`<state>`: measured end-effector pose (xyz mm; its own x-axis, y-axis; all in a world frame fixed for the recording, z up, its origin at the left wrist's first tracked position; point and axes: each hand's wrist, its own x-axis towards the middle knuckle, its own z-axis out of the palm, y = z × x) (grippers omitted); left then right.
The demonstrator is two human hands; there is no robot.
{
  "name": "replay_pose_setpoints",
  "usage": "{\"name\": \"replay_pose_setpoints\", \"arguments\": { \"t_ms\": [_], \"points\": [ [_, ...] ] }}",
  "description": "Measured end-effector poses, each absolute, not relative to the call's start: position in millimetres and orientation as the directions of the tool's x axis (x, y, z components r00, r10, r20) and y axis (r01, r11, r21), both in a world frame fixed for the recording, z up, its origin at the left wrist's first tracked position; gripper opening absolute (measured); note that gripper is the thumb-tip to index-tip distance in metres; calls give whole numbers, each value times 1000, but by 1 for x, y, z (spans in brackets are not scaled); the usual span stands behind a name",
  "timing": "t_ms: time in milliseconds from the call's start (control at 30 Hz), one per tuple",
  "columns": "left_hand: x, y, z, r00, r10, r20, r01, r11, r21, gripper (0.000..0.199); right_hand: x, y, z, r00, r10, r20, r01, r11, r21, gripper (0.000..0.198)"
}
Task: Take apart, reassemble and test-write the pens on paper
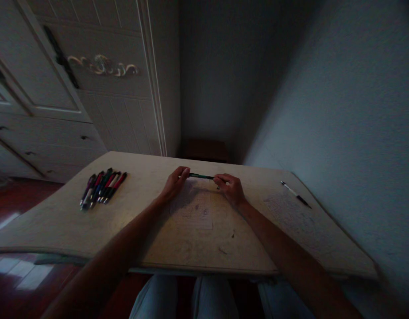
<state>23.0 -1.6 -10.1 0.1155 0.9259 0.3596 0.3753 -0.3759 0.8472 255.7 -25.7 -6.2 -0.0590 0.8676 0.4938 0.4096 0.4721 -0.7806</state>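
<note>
A dark green pen [202, 176] is stretched level between my two hands, above the far part of the table. My left hand [176, 180] is closed on its left end, and my right hand [230, 187] pinches its right end. Below the hands lies a sheet of paper [194, 212] with handwriting and scribbles, partly shaded by my left arm. Several pens [103, 188] in mixed colours lie side by side in a bunch on the left of the table. Over on the right rests a single white and black pen [295, 194].
The pale, marked table [138, 239] has a curved front edge, with my knees [191, 297] below it. More writing [287, 212] shows at the right. A white cabinet [125, 110] stands at the far left, and a wall [350, 124] runs along the right side.
</note>
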Motion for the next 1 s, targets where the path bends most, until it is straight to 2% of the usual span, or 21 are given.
{"name": "replay_pose_setpoints", "arguments": {
  "t_ms": [133, 233, 300, 467, 600, 733, 867, 933, 1000],
  "points": [
    [22, -1, -7, 192, 932, 308, 416, -362, 834, 55, 258, -24, -8, -73, 852, 519, 402, 501, -766, 22],
    [21, -2, -5, 219, 894, 391, 384, -447, 808, 39, 259, -24, -8, -69, 852, 519, 402, 500, -767, 21],
    [21, -2, -6, 223, 866, 448, 349, -500, 792, 37, 259, -24, -9, -66, 851, 521, 403, 500, -767, 21],
    [23, 0, -11, 186, 865, 467, 295, -502, 813, 62, 260, -22, -11, -60, 852, 521, 409, 497, -765, 23],
    [22, 2, -12, 123, 890, 439, 346, -453, 822, 41, 260, -21, -12, -49, 843, 536, 400, 508, -763, 23],
    [20, 2, -8, 142, 898, 416, 379, -437, 816, 46, 260, -21, -11, -55, 839, 541, 406, 514, -756, 23],
    [20, 1, -5, 141, 888, 437, 320, -459, 829, 29, 260, -22, -11, -48, 841, 539, 412, 508, -757, 23],
    [21, 2, -5, 123, 875, 469, 273, -484, 831, 36, 260, -22, -10, -43, 844, 535, 405, 504, -763, 22],
    [21, 2, -6, 101, 865, 492, 236, -501, 832, 57, 260, -22, -9, -43, 845, 533, 401, 503, -765, 22]
  ]
}}
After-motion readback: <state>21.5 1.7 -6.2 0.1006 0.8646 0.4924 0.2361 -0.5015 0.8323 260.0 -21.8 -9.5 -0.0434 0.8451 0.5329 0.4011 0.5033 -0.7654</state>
